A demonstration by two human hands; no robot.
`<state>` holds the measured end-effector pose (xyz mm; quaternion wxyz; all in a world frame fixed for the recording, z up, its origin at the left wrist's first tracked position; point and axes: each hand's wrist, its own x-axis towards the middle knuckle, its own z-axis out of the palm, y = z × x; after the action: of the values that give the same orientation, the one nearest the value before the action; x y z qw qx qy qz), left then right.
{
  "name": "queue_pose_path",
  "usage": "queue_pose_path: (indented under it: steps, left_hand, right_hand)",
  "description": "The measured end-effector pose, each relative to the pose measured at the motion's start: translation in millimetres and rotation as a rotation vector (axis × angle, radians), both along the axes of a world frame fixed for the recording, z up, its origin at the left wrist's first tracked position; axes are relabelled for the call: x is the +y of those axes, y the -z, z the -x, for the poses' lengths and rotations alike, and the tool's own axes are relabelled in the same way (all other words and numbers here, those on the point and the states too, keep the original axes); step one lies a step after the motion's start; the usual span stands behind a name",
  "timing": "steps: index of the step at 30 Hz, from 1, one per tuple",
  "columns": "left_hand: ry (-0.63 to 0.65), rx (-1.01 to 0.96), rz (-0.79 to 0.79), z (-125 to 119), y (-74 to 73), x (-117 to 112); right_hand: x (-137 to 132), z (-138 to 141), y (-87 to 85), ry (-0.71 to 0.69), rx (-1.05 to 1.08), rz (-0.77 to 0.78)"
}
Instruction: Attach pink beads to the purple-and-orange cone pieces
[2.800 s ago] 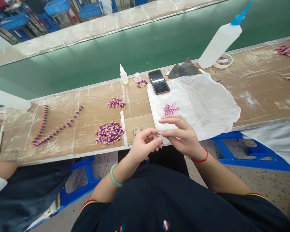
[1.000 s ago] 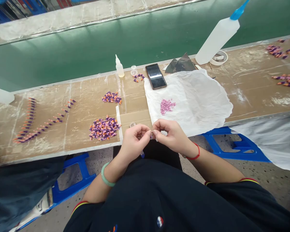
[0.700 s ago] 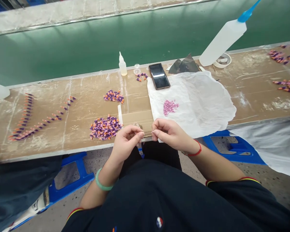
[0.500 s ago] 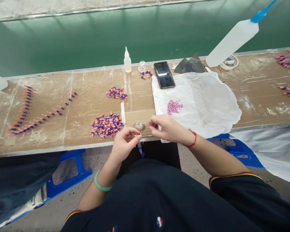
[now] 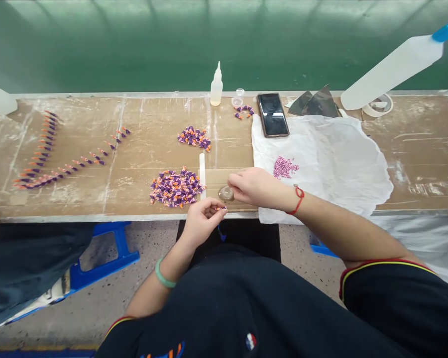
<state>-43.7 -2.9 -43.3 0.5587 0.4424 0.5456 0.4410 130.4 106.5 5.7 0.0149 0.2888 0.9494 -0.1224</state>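
Note:
My left hand (image 5: 201,219) hovers at the table's front edge, its fingers pinched on a tiny purple and orange piece (image 5: 221,208). My right hand (image 5: 252,185) rests on the cardboard, fingers curled beside a small clear round container (image 5: 226,193); what its fingertips hold is hidden. A pile of purple and orange pieces (image 5: 175,188) lies just left of both hands, next to a white strip (image 5: 202,169). Small pink beads (image 5: 284,167) sit on a white sheet (image 5: 332,159) to the right.
Farther back are a second small pile (image 5: 194,137), a glue bottle (image 5: 216,85), a tiny clear cup (image 5: 239,96), a phone (image 5: 272,114) and a big squeeze bottle (image 5: 392,67). Rows of finished pieces (image 5: 59,164) lie at the left. Another person's dark trousers (image 5: 26,263) are at the left.
My hands have come apart. The right hand has reached forward onto the cardboard to the clear container, while the left stays at the table edge with the small piece pinched. The view has tilted down.

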Motion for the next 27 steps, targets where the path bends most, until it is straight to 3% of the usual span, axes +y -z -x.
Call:
queue_pose_path:
  steps: [8, 14, 16, 20, 22, 24, 27]
  left_hand:
    - [-0.002, 0.006, -0.008, 0.6, 2.7, -0.9]
    - [-0.067, -0.102, -0.004, -1.3, -3.9, -0.7]
    - [-0.121, -0.15, -0.032, -2.3, -9.7, -2.4]
    - [-0.182, -0.231, -0.127, -5.3, -25.1, -7.8]
    - [-0.184, -0.239, -0.17, -7.0, -31.7, -10.2]
    - [-0.18, -0.224, -0.214, -8.5, -36.0, -11.9]
    - [-0.169, -0.191, -0.275, -10.1, -38.3, -14.1]
  right_hand:
    - [-1.1, 4.4, -2.3, -0.007, -0.068, -0.007]
    - [-2.5, -2.0, -4.3, 0.043, 0.116, 0.054]
    - [-7.7, -4.9, -8.4, 0.109, 0.255, 0.195]
    - [-26.3, -7.6, -20.6, 0.271, 0.547, 0.728]
    - [-35.7, -7.7, -26.8, 0.323, 0.629, 0.914]
    - [-42.8, -8.0, -32.2, 0.344, 0.669, 0.979]
    - [-49.1, -9.6, -38.0, 0.36, 0.695, 0.955]
